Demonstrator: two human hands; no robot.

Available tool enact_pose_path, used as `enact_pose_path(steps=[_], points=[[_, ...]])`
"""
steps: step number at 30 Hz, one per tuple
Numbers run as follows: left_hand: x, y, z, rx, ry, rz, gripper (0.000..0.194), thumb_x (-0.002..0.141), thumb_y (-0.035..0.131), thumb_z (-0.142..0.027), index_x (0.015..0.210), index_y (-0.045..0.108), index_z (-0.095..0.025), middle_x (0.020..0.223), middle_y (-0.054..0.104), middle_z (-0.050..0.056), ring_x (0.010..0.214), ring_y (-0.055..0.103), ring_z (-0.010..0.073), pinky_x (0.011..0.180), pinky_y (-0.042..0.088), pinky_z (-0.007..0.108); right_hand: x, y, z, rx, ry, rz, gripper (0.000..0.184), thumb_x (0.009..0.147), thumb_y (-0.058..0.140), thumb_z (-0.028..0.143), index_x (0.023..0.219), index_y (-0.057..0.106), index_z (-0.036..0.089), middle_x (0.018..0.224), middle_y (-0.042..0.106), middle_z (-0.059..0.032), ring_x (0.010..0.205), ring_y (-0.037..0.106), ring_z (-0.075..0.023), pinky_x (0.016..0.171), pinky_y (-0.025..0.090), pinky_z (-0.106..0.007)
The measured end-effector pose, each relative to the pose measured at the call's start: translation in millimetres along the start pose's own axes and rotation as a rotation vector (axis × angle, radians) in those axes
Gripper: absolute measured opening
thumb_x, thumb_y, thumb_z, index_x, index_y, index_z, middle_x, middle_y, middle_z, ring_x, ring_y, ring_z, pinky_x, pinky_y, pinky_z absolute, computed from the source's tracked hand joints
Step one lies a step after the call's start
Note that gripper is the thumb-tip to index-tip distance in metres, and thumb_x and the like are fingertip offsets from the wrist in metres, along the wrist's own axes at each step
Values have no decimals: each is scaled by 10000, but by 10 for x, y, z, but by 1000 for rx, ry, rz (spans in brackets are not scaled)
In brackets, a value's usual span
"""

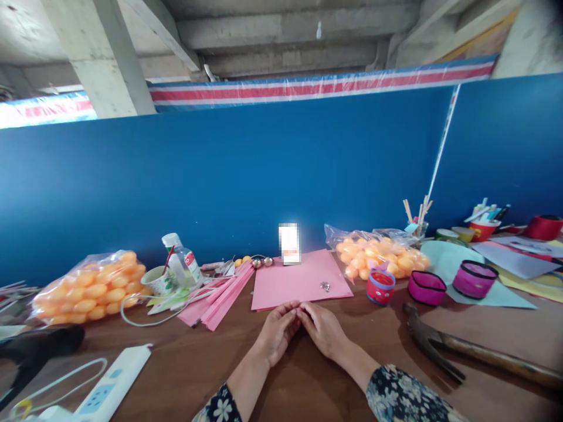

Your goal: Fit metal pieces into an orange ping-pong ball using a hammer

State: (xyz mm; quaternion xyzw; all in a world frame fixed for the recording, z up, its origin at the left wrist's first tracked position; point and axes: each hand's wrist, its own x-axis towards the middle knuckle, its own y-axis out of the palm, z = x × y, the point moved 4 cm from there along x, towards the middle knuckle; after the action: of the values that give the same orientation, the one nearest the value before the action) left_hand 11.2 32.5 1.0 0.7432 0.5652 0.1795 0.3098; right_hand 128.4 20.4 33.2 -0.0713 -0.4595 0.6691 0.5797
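Note:
My left hand (278,331) and my right hand (323,328) rest on the brown table (185,363) with their fingertips meeting at the near edge of a pink paper sheet (299,281). Both hands have the fingers curled and pinched together at that edge; what they pinch is too small to make out. A small silver object (325,286) lies on the sheet. A stack of folded pink paper strips (220,299) lies to the left of the sheet.
Bags of orange balls sit at the left (88,287) and right (378,255). A plastic bottle (182,264), a paper cup (159,280), a power strip (112,384), small round fabric holders (474,278), a hammer (444,346) and a blue partition (264,170) surround the hands.

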Motion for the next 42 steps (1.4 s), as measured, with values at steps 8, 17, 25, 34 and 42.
enact_pose_path(steps=[8,17,25,34,42], points=[[-13,24,-14,5,-2,-4,185,697,637,-116,880,612,-122,829,631,46,733,588,87,773,437,214,-3,11,-13,-8,3,-5,220,892,320,305,845,505,195,822,620,-43,741,573,-159,651,401,-243],[-22,48,-21,1,0,8,178,691,643,-123,867,618,-122,822,638,50,723,588,92,773,436,223,-4,10,-15,-4,-1,-9,220,890,328,308,849,511,195,826,623,-44,744,576,-158,650,403,-242],[-12,30,-10,3,10,27,160,712,631,-152,870,620,-127,822,640,46,720,585,88,781,427,229,-10,21,-37,-8,-3,-6,201,890,333,300,868,503,196,835,618,-43,759,574,-161,670,406,-246],[-38,59,-36,19,10,30,171,701,643,-160,868,624,-126,826,638,49,734,579,94,790,416,233,-15,26,-36,-14,6,-6,204,888,333,295,875,509,192,842,619,-48,763,577,-161,672,407,-246],[-36,56,-56,325,114,-88,249,679,650,-292,872,629,-136,730,619,21,576,517,71,594,410,191,-10,-18,-15,33,32,-18,207,880,348,292,853,528,193,828,627,-49,753,583,-166,660,418,-252]])
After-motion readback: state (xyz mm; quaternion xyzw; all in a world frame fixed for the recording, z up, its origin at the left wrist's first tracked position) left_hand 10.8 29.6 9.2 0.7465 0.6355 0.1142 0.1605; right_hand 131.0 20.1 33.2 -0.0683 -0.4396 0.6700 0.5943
